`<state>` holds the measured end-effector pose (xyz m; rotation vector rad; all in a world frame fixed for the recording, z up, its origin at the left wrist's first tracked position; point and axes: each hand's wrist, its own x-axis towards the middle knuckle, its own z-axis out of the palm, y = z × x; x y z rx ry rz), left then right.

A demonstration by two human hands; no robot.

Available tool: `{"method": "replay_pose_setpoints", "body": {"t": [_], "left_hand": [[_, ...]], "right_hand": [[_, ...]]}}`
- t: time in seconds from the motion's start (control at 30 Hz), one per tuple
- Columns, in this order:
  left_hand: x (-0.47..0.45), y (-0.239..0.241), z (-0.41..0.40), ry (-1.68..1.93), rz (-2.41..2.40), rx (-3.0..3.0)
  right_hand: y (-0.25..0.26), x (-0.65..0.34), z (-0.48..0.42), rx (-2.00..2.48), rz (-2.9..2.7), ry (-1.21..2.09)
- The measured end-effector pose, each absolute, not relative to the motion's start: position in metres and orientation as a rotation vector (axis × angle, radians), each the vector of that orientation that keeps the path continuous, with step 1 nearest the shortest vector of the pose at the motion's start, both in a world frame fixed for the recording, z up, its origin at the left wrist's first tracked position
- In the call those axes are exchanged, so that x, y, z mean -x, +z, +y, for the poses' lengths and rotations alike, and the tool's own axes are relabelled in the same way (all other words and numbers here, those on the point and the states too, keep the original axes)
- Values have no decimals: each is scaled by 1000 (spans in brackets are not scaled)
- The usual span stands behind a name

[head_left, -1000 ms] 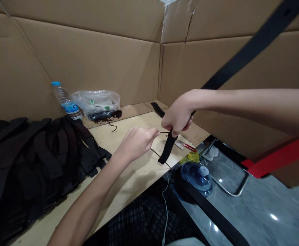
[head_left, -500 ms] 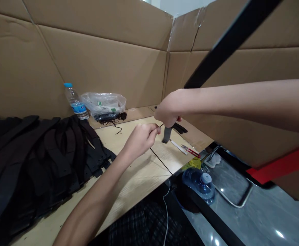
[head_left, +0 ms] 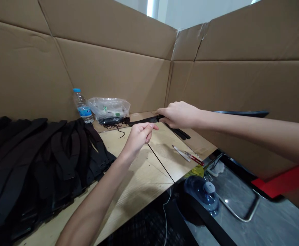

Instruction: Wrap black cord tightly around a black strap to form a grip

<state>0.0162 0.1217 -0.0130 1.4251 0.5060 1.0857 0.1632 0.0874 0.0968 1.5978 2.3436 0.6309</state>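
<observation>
My right hand [head_left: 181,114] is closed around a black strap [head_left: 143,121] above the far part of the table. One end of the strap points left behind my other hand, and the rest passes behind my forearm to the right. My left hand [head_left: 140,135] is pinched shut over the middle of the table, just left of the right hand. Whatever sits between its fingertips is too small or hidden to make out. Below it, a thin dark line [head_left: 161,163] runs to the table's front edge; I cannot tell whether it is cord or a seam.
A heap of black straps [head_left: 37,160] covers the table's left side. Behind stand a water bottle [head_left: 84,109] and a plastic bag [head_left: 110,107] with dark cord. Red snips [head_left: 195,159] and a white stick [head_left: 181,153] lie right. Cardboard walls [head_left: 108,68] enclose the back; a large jug [head_left: 200,193] stands below.
My right hand has turned and swung the strap from steeply raised to nearly level. The hands are farther apart, and the thin cord between them no longer shows. The view has shifted slightly.
</observation>
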Motion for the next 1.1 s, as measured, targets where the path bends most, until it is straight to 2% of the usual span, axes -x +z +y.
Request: {"method": "replay_pose_setpoints", "body": {"t": [0.33, 0.47, 0.67, 0.9, 1.1], "left_hand": [[-20, -14, 113, 1060, 416, -1368], [-23, -15, 109, 1107, 367, -1333], [-26, -15, 106, 1135, 354, -1340], [-27, -18, 110, 1153, 313, -1378], [-26, -18, 113, 1179, 274, -1441]], "right_hand": [[91, -171, 85, -1581, 2507, 688], [87, -170, 82, -1678, 2621, 570], [85, -170, 79, -1705, 2996, 82], [86, -171, 75, -1685, 3002, -913], [81, -173, 73, -1691, 2988, -1263]]}}
